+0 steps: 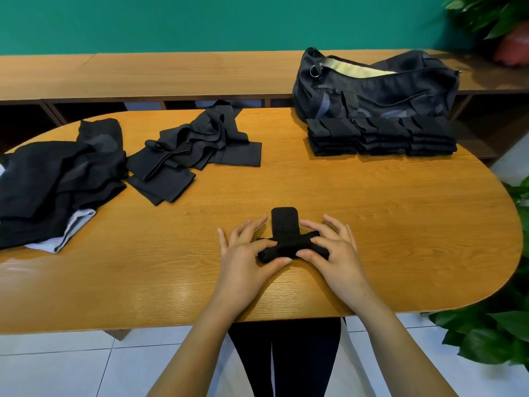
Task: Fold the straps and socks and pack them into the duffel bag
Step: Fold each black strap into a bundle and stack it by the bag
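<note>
A black strap (284,224) lies near the table's front edge, partly rolled, its rounded tab pointing away from me. My left hand (246,250) pinches the roll's left end between thumb and fingers. My right hand (332,245) pinches its right end. Unfolded black straps (197,147) sprawl at the middle left. A heap of black socks (57,179) lies at the far left. Folded black pieces (380,136) are stacked in three rows in front of the dark duffel bag (378,87), whose zip is open on a pale lining.
The oval wooden table (372,224) ends close to my body. A wooden shelf bench (171,75) runs behind it against a green wall. Potted plants stand at the right edge (503,325) and the top right corner (501,21).
</note>
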`<act>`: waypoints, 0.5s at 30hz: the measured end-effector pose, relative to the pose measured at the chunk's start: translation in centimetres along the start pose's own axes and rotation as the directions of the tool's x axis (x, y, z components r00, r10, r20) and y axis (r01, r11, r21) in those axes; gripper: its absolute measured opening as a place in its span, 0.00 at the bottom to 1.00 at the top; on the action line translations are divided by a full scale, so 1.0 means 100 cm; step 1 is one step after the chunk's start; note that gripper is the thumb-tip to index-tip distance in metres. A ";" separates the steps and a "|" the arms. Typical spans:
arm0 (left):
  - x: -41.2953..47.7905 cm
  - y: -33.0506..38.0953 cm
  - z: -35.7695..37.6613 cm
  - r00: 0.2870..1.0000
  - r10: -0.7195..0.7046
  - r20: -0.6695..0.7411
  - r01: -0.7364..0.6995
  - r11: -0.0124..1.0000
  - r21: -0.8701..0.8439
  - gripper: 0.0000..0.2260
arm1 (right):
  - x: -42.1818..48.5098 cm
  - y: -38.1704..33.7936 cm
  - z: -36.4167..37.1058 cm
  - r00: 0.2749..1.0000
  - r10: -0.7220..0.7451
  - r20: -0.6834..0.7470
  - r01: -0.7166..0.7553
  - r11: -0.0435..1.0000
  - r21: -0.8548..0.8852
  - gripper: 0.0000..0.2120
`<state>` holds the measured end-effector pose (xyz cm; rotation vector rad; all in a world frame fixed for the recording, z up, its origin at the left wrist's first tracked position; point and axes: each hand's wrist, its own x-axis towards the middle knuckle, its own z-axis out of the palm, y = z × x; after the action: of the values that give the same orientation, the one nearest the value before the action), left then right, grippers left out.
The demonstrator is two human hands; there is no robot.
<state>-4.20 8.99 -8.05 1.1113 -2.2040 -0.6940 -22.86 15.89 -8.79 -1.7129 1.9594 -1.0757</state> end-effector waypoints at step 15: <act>0.000 0.002 -0.001 1.000 -0.007 -0.013 0.007 1.000 -0.011 0.11 | -0.002 -0.007 0.000 0.993 0.016 -0.117 -0.019 0.999 -0.025 0.24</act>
<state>-4.30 9.10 -7.85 1.1157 -2.1834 -0.6996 -22.28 16.07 -8.35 -1.6777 2.0642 -1.1739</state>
